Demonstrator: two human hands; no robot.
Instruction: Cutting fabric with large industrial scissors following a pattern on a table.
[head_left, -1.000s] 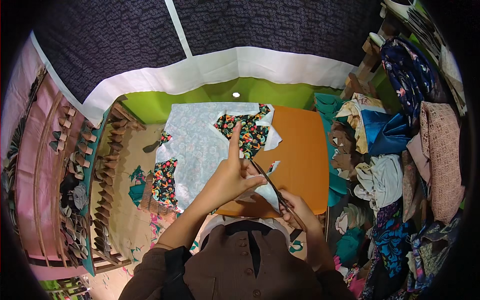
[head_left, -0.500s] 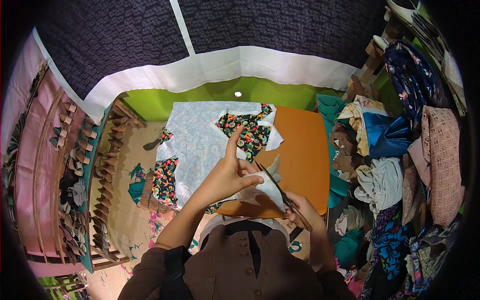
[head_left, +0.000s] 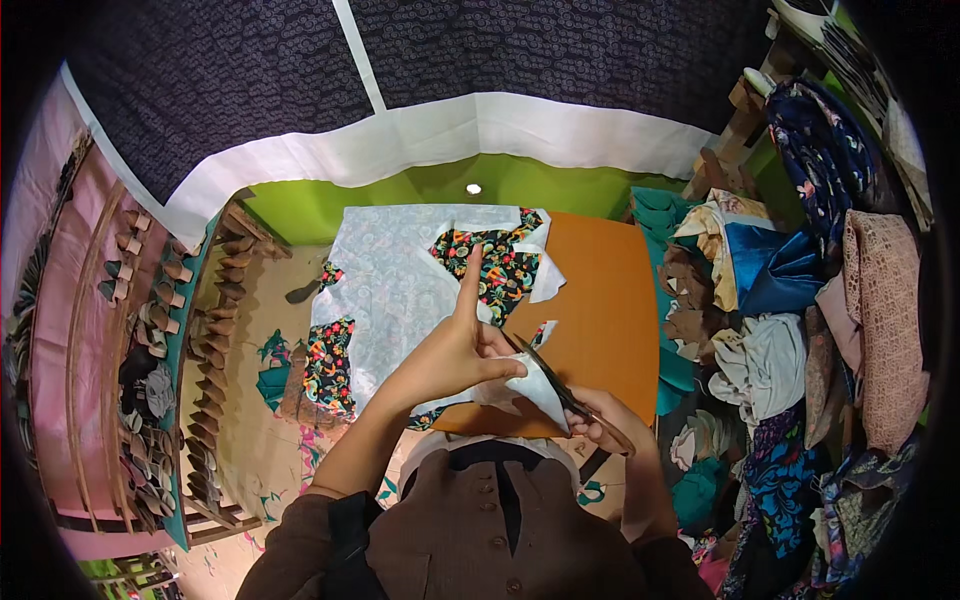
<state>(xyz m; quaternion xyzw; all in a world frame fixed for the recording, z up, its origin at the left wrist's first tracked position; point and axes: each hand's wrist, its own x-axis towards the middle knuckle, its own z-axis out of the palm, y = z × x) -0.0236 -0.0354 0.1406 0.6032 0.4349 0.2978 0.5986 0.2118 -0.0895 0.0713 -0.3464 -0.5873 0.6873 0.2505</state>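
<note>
A pale blue patterned cloth (head_left: 400, 285) with a black floral panel (head_left: 497, 262) lies across an orange table (head_left: 600, 310). My left hand (head_left: 455, 352) pinches the cloth's near edge, its index finger pointing up over the floral panel. My right hand (head_left: 605, 422) grips dark scissors (head_left: 545, 372), their blades laid against a lifted pale flap of the cloth (head_left: 535, 385) between both hands. A floral strip (head_left: 328, 352) hangs off the table's left side.
Heaps of folded fabrics (head_left: 790, 330) crowd the right side. Wooden racks with small pieces (head_left: 150, 330) line the left. A dark patterned cloth with a white band (head_left: 480, 130) hangs behind, above a green surface (head_left: 400, 190). Fabric scraps (head_left: 275, 365) lie on the floor.
Both hands have shifted slightly toward me along the cloth edge, and the scissors have advanced a little through the pale flap. The cloth on the table has stayed put.
</note>
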